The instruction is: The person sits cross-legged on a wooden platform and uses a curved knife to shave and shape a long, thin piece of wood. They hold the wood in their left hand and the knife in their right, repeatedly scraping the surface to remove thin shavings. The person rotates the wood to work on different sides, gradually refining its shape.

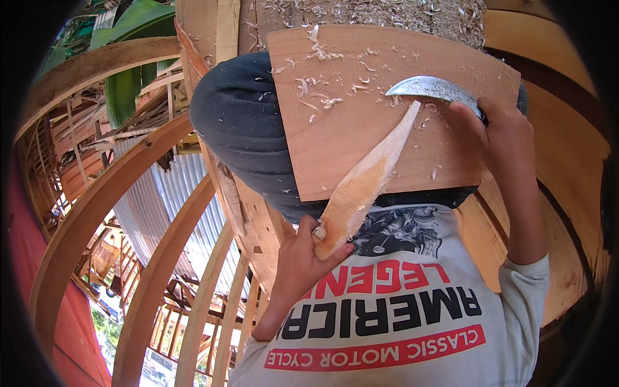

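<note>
A pale, roughly carved piece of wood tapers to a point at its far end. My left hand is closed round its broad near end, close to my shirt. In my right hand is a curved knife, its grey blade pointing left; the handle is hidden in my grip. The blade lies just beyond the tip of the carved wood, apart from it by a small gap. Beneath both, a flat wooden board rests across my lap, with curled shavings scattered over its far part.
Planks and a thick bed of shavings lie past the board. Curved wooden ribs rise at the left, with corrugated metal sheets and stacked scrap wood beyond. Curved planking closes the right side. Green leaves hang at upper left.
</note>
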Motion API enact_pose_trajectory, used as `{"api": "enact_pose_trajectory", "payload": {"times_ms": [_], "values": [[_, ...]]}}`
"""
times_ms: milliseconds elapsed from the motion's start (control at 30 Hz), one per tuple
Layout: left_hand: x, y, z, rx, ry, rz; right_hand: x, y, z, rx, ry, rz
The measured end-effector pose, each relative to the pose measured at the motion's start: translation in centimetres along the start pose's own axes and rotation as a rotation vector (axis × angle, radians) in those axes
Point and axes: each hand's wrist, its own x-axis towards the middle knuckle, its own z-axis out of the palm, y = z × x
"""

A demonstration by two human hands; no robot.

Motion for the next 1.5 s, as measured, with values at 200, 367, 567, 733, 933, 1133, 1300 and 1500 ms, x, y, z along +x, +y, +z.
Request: {"api": "enact_pose_trajectory", "payload": {"times_ms": [200, 367, 567, 733, 933, 1133, 1300, 1500], "values": [[0.9, 0.0, 0.2, -0.035, 0.058, 0.081, -4.2, -2.4, 0.1, 0.119, -0.123, -0.162], [0.3, -0.1, 0.0, -0.044, 0.050, 0.059, -0.1, 0.8, 0.5, -0.033, 0.012, -0.017], [0.4, -0.3, -0.1, -0.191, -0.024, 0.044, -0.8, 0.9, 0.0, 0.123, -0.099, 0.065], [1.7, -2.5, -0.7, -0.822, -0.343, 0.005, -2.9, -1.5, -0.5, 0.394, -0.148, -0.034], [3.0, -5.4, -0.5, -1.349, -0.735, -0.101, -4.1, -3.6, 0.4, 0.463, -0.140, -0.233], [3.9, -4.6, -0.6, -1.549, -0.893, -0.309, -2.8, -4.4, 1.6, 0.421, -0.078, -0.232], [4.5, -6.1, -0.3, -1.675, -1.008, -0.320, -1.3, -4.6, 2.1, 0.247, -0.025, -0.228], [5.5, -7.7, -0.6, -1.625, -1.072, -0.301, 0.2, -5.1, 2.5, 0.116, -0.006, -0.163]]}}
